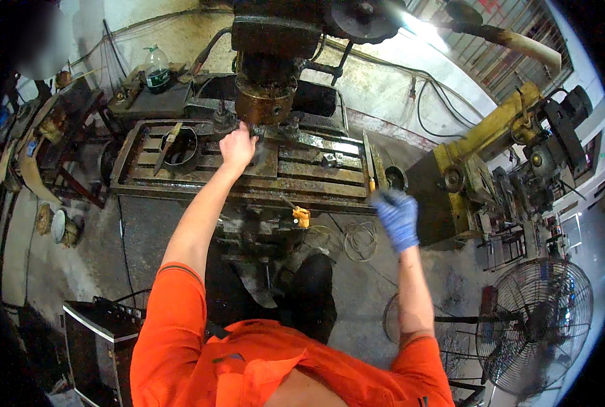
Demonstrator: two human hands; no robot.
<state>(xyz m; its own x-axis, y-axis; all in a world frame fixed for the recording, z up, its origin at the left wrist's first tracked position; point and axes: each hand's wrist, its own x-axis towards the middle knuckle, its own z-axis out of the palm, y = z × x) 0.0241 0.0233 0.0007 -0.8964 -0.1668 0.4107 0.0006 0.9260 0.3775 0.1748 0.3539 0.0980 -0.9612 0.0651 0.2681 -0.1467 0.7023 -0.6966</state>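
My bare left hand (238, 147) is raised to the underside of the milling machine's spindle head (265, 102), its fingers curled beside the tool there. What they grip, if anything, is hidden behind the hand. My right hand (397, 218), in a blue glove, is closed at the right end of the slotted machine table (214, 178). A dark round handwheel (396, 178) sits just beyond it, but the glove hides what its fingers hold. A small metal block (329, 160) lies on the table between my hands.
On the table's left stands a round dark container (180, 157) with a brush-like tool across it. Below the front edge hangs a yellow device (301, 217). A standing fan (536, 325) is at lower right, a yellow machine (459, 203) at right, a plastic bottle (156, 71) behind left.
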